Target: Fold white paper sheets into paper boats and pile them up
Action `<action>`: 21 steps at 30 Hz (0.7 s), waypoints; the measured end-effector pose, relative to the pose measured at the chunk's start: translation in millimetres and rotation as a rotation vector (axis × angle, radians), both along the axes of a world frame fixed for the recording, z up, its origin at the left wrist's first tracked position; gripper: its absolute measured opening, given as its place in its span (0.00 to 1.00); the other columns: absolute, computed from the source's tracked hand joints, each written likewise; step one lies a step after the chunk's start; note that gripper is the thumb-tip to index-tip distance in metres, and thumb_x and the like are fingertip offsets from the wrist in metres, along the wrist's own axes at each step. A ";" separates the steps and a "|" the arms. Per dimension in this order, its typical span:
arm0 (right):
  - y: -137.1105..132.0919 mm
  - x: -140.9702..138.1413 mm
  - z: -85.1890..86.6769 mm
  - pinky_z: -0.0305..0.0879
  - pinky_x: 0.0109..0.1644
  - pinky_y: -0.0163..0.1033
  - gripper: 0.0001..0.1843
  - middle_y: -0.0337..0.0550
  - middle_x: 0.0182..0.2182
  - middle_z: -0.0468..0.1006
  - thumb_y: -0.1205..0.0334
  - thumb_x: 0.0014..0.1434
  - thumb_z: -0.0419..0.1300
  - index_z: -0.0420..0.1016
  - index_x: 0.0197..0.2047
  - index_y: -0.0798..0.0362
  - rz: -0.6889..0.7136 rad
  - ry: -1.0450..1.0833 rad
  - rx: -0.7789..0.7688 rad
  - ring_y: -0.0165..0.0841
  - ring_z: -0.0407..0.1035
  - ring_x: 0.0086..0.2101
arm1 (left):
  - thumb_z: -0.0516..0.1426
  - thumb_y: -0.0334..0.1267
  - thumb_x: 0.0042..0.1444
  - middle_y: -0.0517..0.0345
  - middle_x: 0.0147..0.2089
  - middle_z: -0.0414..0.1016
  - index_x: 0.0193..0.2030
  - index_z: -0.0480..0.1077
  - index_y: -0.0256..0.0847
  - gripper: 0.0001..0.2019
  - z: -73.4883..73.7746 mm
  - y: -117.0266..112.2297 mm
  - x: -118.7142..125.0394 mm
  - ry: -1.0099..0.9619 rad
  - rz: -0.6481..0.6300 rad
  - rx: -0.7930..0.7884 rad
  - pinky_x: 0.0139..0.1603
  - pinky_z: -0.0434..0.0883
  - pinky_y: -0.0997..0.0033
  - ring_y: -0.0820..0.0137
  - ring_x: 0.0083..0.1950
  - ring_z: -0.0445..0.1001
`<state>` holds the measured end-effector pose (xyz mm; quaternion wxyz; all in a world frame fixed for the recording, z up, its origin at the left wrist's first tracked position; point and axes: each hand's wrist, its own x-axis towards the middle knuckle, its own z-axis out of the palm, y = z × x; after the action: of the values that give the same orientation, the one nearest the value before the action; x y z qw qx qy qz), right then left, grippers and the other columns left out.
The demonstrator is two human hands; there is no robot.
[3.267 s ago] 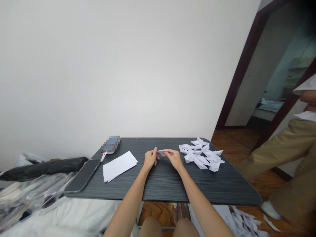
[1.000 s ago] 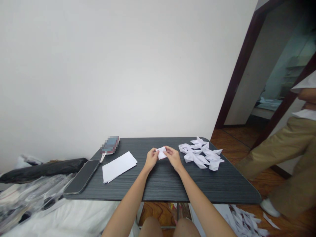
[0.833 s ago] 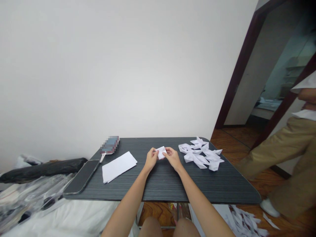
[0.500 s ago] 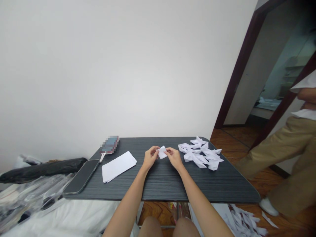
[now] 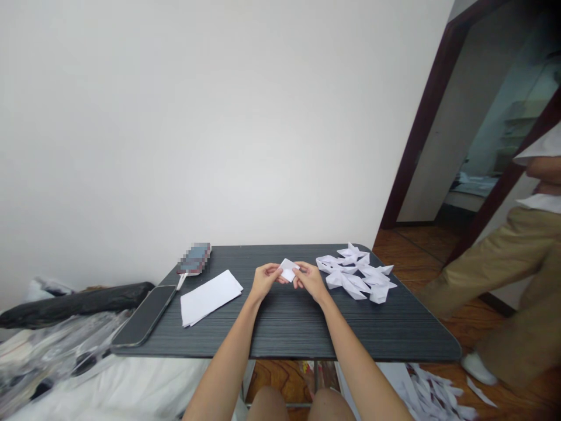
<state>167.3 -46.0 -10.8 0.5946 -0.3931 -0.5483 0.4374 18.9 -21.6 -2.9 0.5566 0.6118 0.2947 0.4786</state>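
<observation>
A small folded piece of white paper is held just above the dark table, between both hands. My left hand pinches its left corner with thumb and fingers. On the opposite side, my right hand grips the right corner, the thumb lying on top. Several folded white paper boats lie in a cluster to the right of my right hand. Left of my left hand rests a stack of white paper sheets.
A dark-screened phone lies at the table's left edge, and a blurred-out device with a white cable sits behind it. Paper strips cover the floor at right. A person in tan trousers stands beside the table.
The folded paper has turned slightly and more of its flat face shows. My fingers have shifted along its edges, with the right fingers now curled underneath.
</observation>
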 end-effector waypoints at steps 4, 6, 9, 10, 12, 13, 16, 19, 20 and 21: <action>-2.4 4.6 5.1 0.50 0.16 0.30 0.17 0.37 0.12 0.69 0.55 0.46 0.56 0.69 0.35 0.61 0.026 0.035 -0.010 0.24 0.58 0.12 | 0.58 0.40 0.41 0.50 0.25 0.74 0.36 0.67 0.28 0.17 0.8 1.4 -2.1 -0.010 -0.015 -0.033 0.30 0.70 0.67 0.66 0.26 0.73; -2.9 6.7 5.8 0.51 0.17 0.30 0.18 0.38 0.12 0.70 0.56 0.46 0.56 0.69 0.36 0.62 0.036 0.045 -0.017 0.24 0.58 0.12 | 0.58 0.40 0.41 0.50 0.24 0.74 0.36 0.68 0.27 0.17 1.3 1.3 -2.6 -0.012 -0.019 -0.036 0.30 0.70 0.67 0.66 0.26 0.73; -2.1 8.5 3.3 0.51 0.18 0.31 0.18 0.38 0.12 0.70 0.57 0.46 0.56 0.70 0.37 0.62 0.046 0.062 -0.021 0.24 0.59 0.13 | 0.57 0.40 0.42 0.50 0.23 0.74 0.35 0.69 0.28 0.16 2.5 0.5 -3.7 -0.020 -0.012 -0.026 0.30 0.70 0.66 0.65 0.26 0.73; -1.5 8.7 2.0 0.52 0.19 0.31 0.18 0.38 0.13 0.71 0.57 0.46 0.56 0.70 0.37 0.61 0.049 0.068 -0.019 0.24 0.59 0.14 | 0.57 0.40 0.42 0.50 0.23 0.74 0.35 0.69 0.28 0.16 2.8 0.3 -4.1 -0.020 -0.008 -0.022 0.31 0.70 0.66 0.65 0.27 0.73; -0.4 8.7 -0.5 0.52 0.19 0.31 0.16 0.39 0.13 0.71 0.58 0.45 0.56 0.71 0.35 0.61 0.059 0.082 -0.010 0.25 0.60 0.14 | 0.57 0.40 0.42 0.50 0.23 0.74 0.34 0.70 0.28 0.15 3.3 -0.1 -4.9 -0.022 0.001 -0.018 0.31 0.70 0.66 0.65 0.27 0.73; 0.0 8.6 -1.3 0.53 0.19 0.31 0.15 0.39 0.13 0.71 0.58 0.45 0.56 0.72 0.34 0.60 0.062 0.092 -0.006 0.25 0.61 0.15 | 0.57 0.40 0.42 0.50 0.23 0.74 0.34 0.70 0.29 0.15 3.5 -0.1 -5.2 -0.027 0.004 -0.021 0.32 0.70 0.66 0.65 0.27 0.73; 0.0 8.1 -1.7 0.53 0.20 0.32 0.13 0.40 0.14 0.72 0.60 0.45 0.56 0.72 0.32 0.60 0.070 0.116 0.001 0.26 0.63 0.16 | 0.58 0.39 0.42 0.50 0.24 0.74 0.33 0.70 0.29 0.14 3.6 0.0 -5.6 -0.043 0.009 -0.038 0.32 0.70 0.67 0.66 0.28 0.73; -0.7 8.0 -1.4 0.54 0.20 0.32 0.11 0.40 0.14 0.72 0.61 0.44 0.56 0.72 0.30 0.59 0.070 0.121 0.004 0.27 0.64 0.17 | 0.58 0.38 0.41 0.50 0.24 0.74 0.32 0.71 0.29 0.13 3.4 0.5 -6.8 -0.047 0.001 -0.038 0.32 0.69 0.67 0.65 0.28 0.73; -0.7 8.1 -1.7 0.54 0.20 0.32 0.11 0.40 0.14 0.72 0.61 0.44 0.56 0.71 0.30 0.59 0.071 0.118 0.002 0.27 0.64 0.17 | 0.58 0.38 0.41 0.50 0.23 0.74 0.32 0.71 0.29 0.13 3.2 0.8 -7.4 -0.044 -0.006 -0.032 0.31 0.69 0.67 0.65 0.28 0.73; -0.5 8.2 -2.2 0.54 0.20 0.32 0.10 0.40 0.14 0.72 0.62 0.44 0.55 0.71 0.29 0.59 0.073 0.112 0.001 0.27 0.64 0.17 | 0.58 0.38 0.41 0.50 0.23 0.74 0.31 0.71 0.29 0.12 2.9 1.0 -8.1 -0.040 -0.014 -0.025 0.31 0.69 0.68 0.65 0.28 0.73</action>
<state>175.5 -46.6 -13.0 0.6081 -0.3474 -0.5284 0.4800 10.8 -20.6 0.0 0.5734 0.5971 0.2850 0.4832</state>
